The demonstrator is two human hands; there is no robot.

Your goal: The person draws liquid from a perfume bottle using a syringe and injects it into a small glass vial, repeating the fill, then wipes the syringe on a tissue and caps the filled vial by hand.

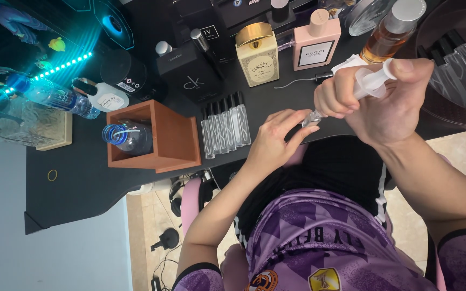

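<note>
— Over the near edge of a black desk [82,183], what is in the hands?

— A small clear vial [309,119], pinched between the fingertips of the left hand [276,141]. That hand is closed lightly on it, thumb under, fingers on top.

— And the other hand?

— The right hand [376,102] is wrapped tight around a white plastic syringe [370,83], thumb pressed on the plunger end. The syringe slants down, its tip meeting the mouth of the vial.

— What lies closest?

— A row of empty clear spray vials [225,130], lying side by side just left of the left hand. Beside them stands a wooden box [173,141] with a plastic water bottle [128,137] inside.

— Farther back?

— Perfume bottles along the far side: a cream one with a gold cap [257,54], a pink one [316,40], an amber one with a silver cap [389,32] tilted near the right hand. Black boxes [190,73] stand to their left. A yellow rubber band [53,174] lies well apart on the desk's left end.
</note>
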